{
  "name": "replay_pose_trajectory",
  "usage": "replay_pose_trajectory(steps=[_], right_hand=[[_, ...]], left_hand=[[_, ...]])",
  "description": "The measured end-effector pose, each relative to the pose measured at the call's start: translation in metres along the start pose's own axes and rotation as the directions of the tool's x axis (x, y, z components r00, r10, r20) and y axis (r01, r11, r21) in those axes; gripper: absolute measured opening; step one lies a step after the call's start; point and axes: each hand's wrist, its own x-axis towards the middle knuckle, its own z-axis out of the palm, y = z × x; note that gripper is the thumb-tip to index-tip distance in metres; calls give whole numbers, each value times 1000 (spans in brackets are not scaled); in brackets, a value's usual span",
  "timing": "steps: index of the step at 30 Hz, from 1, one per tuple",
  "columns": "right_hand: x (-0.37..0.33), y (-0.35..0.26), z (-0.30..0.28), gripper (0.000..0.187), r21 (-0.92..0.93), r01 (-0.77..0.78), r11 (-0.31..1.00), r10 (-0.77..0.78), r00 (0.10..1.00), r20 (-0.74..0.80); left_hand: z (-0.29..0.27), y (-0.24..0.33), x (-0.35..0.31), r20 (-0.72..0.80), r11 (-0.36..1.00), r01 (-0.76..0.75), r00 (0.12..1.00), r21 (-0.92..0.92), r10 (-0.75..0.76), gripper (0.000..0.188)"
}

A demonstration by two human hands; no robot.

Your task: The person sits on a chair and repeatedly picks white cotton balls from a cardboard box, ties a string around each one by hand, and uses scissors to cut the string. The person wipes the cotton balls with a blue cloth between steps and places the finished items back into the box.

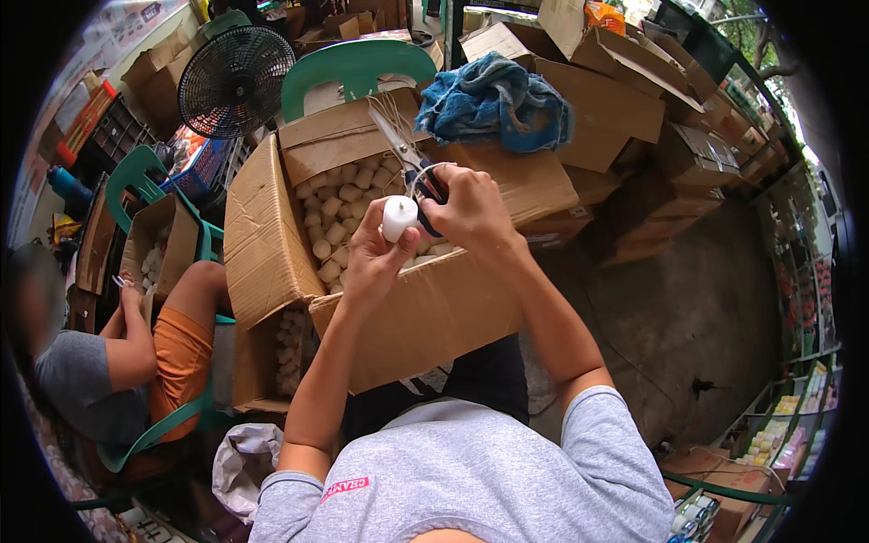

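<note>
My left hand (369, 262) holds a short white candle (400, 217) upright between thumb and fingers, a small dark spot at the middle of its top. Just to the right, my right hand (475, 210) is closed around scissors (396, 136) with dark handles, their blades pointing up and away to the left. A pale wick string (414, 184) loops between the candle's top and my right fingers. Both hands are above an open cardboard box (416, 326) that contains many small white candles (342, 204). More pale strings (409, 109) lie near the blades.
A blue cloth (493, 100) rests on the box's far right flap. Beyond stand a green chair (358, 68) and a black fan (237, 81). On the left a seated person (100, 366) works at another box (163, 231). Cardboard boxes (597, 109) pile up at the back right.
</note>
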Motion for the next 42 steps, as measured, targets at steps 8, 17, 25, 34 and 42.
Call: replay_pose_trajectory(steps=[8,17,25,34,42], right_hand=[[-39,50,-90,26,157,-348,924,61,541,839],[-22,-7,-6,34,892,-144,428,-58,981,186],[-14,-36,-14,30,762,326,560,-194,945,-262],[-28,-36,-16,31,909,219,353,-69,976,-209],[-30,-49,-19,27,970,158,186,-8,987,-159]], left_hand=[[-56,12,28,-46,936,-146,985,319,169,40],[-32,27,18,-69,925,-168,977,342,203,46],[-36,27,-3,-50,857,-68,993,511,109,39],[-47,20,-9,83,897,-68,996,437,35,38],[-50,26,-12,118,910,-84,992,405,39,38]])
